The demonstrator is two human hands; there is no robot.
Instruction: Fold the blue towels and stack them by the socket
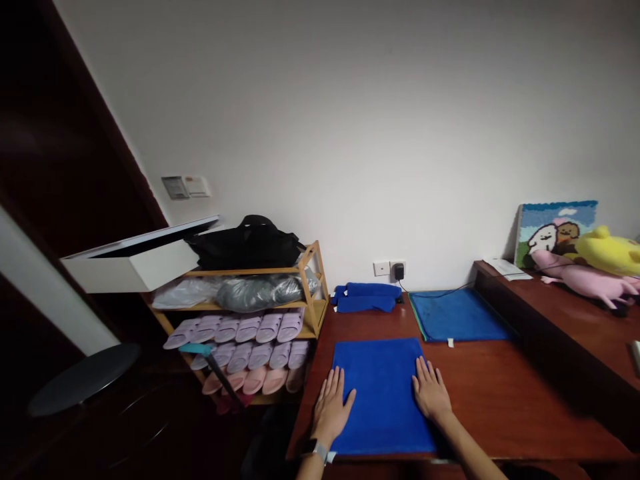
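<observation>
Head view: fingers (pixel 341 382) rest on flat, rectangular cloth (pixel 383 397).

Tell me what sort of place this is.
Probably a home or dormitory room; the view cannot settle which. A wooden shoe rack holds rows of slippers, and a pink plush toy lies on the raised wooden ledge.
</observation>
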